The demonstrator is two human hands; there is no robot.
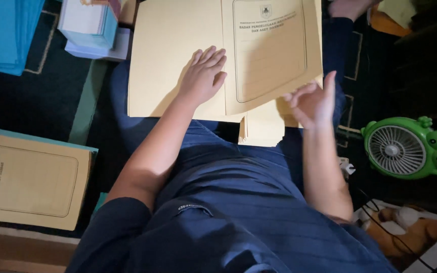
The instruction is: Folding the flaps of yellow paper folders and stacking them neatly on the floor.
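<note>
Left hand [203, 76] flat, fingers apart, on one open folder [178, 60]; right hand [313, 103] open at its edge; one fan [408, 147] nearby.

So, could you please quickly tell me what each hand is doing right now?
Left hand: open, palm flat on the manila folder.
Right hand: open, fingers spread at the folder's lower right edge, holding nothing.

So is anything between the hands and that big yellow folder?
Nothing visible. The left hand lies flat on the open yellow folder, touching it. The right hand is at the folder's lower right edge, fingers spread, with nothing between; whether it touches is unclear.
</note>
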